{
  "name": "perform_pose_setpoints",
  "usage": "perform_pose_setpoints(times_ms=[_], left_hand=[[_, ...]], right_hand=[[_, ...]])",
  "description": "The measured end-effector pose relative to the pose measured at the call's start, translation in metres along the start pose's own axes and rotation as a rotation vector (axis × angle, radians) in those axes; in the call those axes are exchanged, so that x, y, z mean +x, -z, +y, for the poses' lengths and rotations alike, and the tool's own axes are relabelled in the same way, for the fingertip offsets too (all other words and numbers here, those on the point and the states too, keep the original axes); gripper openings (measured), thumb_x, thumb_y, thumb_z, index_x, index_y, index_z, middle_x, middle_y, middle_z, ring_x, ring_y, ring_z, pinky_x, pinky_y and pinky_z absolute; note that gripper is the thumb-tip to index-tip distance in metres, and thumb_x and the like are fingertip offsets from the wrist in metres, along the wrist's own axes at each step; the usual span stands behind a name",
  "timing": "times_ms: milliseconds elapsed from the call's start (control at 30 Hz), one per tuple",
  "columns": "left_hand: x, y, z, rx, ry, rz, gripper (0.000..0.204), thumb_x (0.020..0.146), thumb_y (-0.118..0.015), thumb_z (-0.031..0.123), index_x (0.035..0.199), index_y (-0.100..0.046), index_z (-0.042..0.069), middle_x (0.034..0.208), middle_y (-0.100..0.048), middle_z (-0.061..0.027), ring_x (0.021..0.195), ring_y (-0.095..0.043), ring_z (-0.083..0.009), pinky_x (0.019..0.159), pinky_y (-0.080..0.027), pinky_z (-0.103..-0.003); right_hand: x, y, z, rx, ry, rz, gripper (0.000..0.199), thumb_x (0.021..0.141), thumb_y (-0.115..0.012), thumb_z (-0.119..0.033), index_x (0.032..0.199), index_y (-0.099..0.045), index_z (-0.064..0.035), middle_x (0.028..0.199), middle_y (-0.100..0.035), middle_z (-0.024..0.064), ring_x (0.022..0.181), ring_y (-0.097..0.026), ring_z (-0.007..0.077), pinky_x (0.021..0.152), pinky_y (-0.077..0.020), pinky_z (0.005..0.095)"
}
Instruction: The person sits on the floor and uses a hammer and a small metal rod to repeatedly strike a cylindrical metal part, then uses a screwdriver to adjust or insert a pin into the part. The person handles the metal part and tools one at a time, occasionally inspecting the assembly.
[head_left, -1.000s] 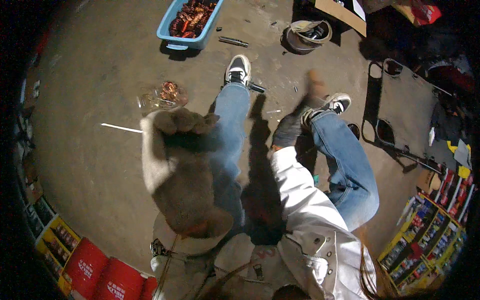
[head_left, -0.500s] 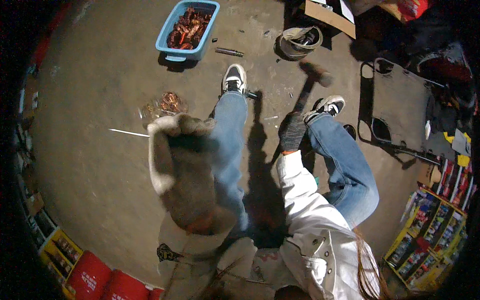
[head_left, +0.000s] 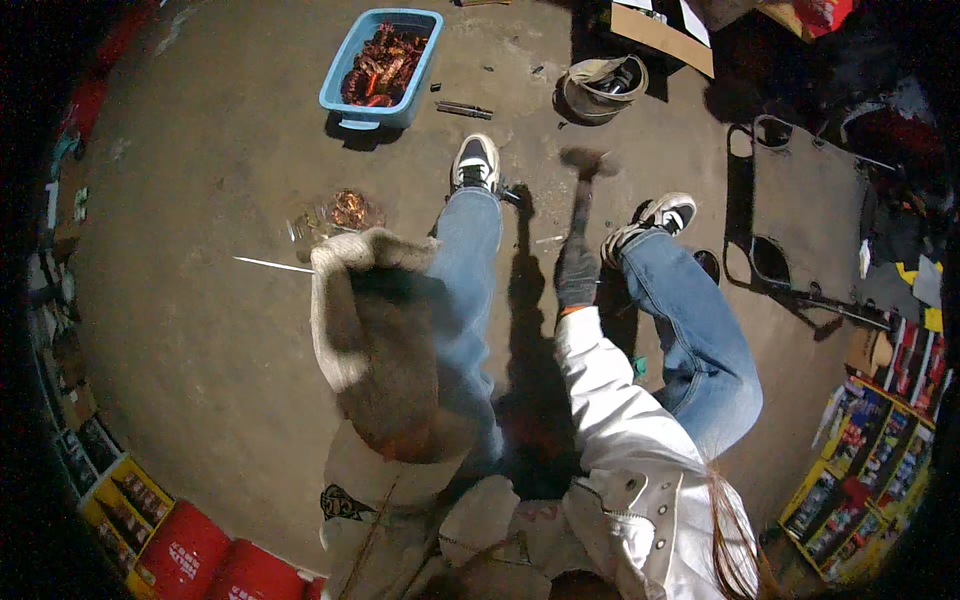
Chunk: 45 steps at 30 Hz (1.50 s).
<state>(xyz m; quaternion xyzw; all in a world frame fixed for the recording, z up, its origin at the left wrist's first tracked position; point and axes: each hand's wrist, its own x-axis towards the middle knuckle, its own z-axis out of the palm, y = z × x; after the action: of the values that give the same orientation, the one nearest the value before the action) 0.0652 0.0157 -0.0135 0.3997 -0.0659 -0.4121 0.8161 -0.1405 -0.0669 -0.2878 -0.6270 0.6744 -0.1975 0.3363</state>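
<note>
My right hand (head_left: 577, 280), in a dark grey glove, grips a hammer (head_left: 580, 220) by its handle. The hammer's head (head_left: 588, 160) is blurred and stands between my two shoes. On the left my left hand (head_left: 370, 255), in a cream knit glove, curls in front of my left leg. A thin pale rod (head_left: 272, 264) juts out leftward from it; the grip itself is largely hidden. Just beyond that glove, a clear container (head_left: 350, 210) with copper-coloured scraps lies on the floor. Whatever sits directly below my left hand is out of sight.
A blue tub (head_left: 335, 85) of copper-coloured scrap stands at the far left, with dark metal rods (head_left: 464, 109) beside it. Farther right are a bucket (head_left: 605, 90) and a cardboard box (head_left: 662, 40). A grey folding frame (head_left: 805, 215) and packaged goods (head_left: 865, 475) line the right side.
The hammer head has swung leftward and slightly down in the picture, and my right hand has shifted a little left. My left hand and the pale rod have shifted slightly right.
</note>
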Motion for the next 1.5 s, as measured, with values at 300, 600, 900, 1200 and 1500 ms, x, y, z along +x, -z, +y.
perform_pose_setpoints(times_ms=[300, 600, 900, 1200, 1500], left_hand=[[-0.002, 0.005, -0.001, 0.338, -0.122, -0.014, 0.021, 0.095, -0.049, 0.016, 0.108, -0.051, 0.0, 0.096, -0.057, -0.0096, 0.086, -0.057, -0.0196, 0.078, -0.049, -0.033], [-0.002, -0.006, -0.004, 0.109, -0.12, -0.169, 0.028, 0.103, -0.034, 0.026, 0.1, -0.047, 0.001, 0.097, -0.052, -0.0113, 0.089, -0.052, -0.0211, 0.084, -0.044, -0.034], [-0.004, 0.005, 0.002, 1.29, -0.529, -0.046, 0.019, 0.093, -0.046, 0.01, 0.108, -0.049, -0.001, 0.1, -0.053, -0.011, 0.084, -0.058, -0.0271, 0.074, -0.051, -0.035], [-0.006, -0.001, -0.005, 0.211, -0.083, -0.108, 0.03, 0.102, -0.034, 0.029, 0.1, -0.051, 0.004, 0.096, -0.052, -0.0086, 0.091, -0.051, -0.022, 0.085, -0.043, -0.037], [0.002, 0.007, -0.002, 0.463, -0.097, 0.105, 0.03, 0.102, -0.035, 0.031, 0.097, -0.048, 0.005, 0.093, -0.051, -0.0084, 0.086, -0.05, -0.0205, 0.081, -0.045, -0.036]], right_hand=[[-0.026, 0.003, -0.027, -0.002, 0.052, 0.218, 0.028, 0.095, -0.043, -0.027, 0.102, -0.06, -0.0048, 0.086, -0.06, 0.0207, 0.075, -0.057, 0.0354, 0.062, -0.043, 0.0444], [-0.007, 0.008, 0.007, 0.068, -0.371, -0.095, 0.028, 0.093, -0.046, -0.022, 0.108, -0.057, -0.002, 0.095, -0.063, 0.0206, 0.082, -0.06, 0.0365, 0.072, -0.0457, 0.0453], [0.003, -0.013, 0.019, -0.145, -0.162, 0.584, 0.032, 0.089, -0.051, -0.038, 0.087, -0.059, -0.007, 0.078, -0.059, 0.0109, 0.067, -0.055, 0.0265, 0.059, -0.0436, 0.0361], [-0.063, -0.038, 0.029, -0.001, -0.324, -0.056, 0.054, 0.087, -0.05, -0.053, 0.101, -0.065, -0.0027, 0.086, -0.066, 0.0176, 0.081, -0.062, 0.037, 0.073, -0.047, 0.0462], [-0.062, -0.051, 0.114, 0.258, -0.66, -0.31, 0.051, 0.083, -0.061, -0.053, 0.091, -0.064, -0.0028, 0.069, -0.06, 0.0078, 0.057, -0.055, 0.0213, 0.058, -0.0474, 0.0358]])
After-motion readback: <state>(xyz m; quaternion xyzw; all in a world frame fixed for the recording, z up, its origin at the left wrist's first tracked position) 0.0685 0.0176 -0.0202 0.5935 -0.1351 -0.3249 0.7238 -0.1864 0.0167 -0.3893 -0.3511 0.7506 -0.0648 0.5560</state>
